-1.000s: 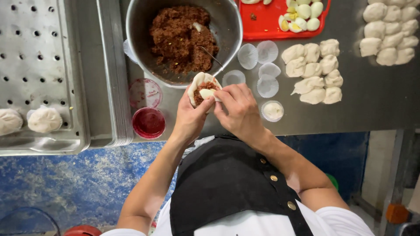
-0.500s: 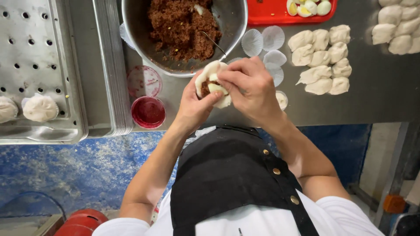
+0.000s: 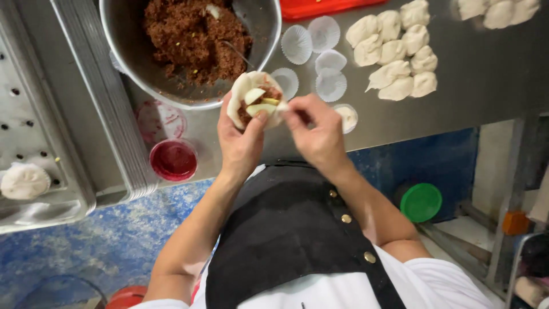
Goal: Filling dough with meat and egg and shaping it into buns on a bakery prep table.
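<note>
Curled up from below, the fingers of my left hand (image 3: pixel 243 137) cup a round dough wrapper (image 3: pixel 254 100) just above the middle of the frame, thumb pressed on its near rim. My right hand (image 3: pixel 317 129) has thumb and forefinger pinched together on the wrapper's right edge, the other fingers loosely bent beside them.

The wrapper sits open like a shallow cup, its mouth facing up toward me and tilted slightly right. It is roughly round, so I cannot tell a long axis. Inside it are brown filling and two pale wedges.

Just behind it, at upper centre, stands a metal bowl (image 3: pixel 137 68) of reddish-brown filling (image 3: pixel 191 37) with a spoon handle (image 3: pixel 237 54) sticking out. White paper cups (image 3: pixel 311 48) lie to the right of the bowl, one with a pale lump in it half hidden behind my right hand. Finished buns (image 3: pixel 394 48) are grouped at upper right on the steel table (image 3: pixel 486 74). A small red-filled dish (image 3: pixel 173 159) sits at left of my left wrist, and one bun (image 3: pixel 24 180) rests on a perforated tray (image 3: pixel 28 103) at far left. A green lid (image 3: pixel 421 202) lies below the table at right.
</note>
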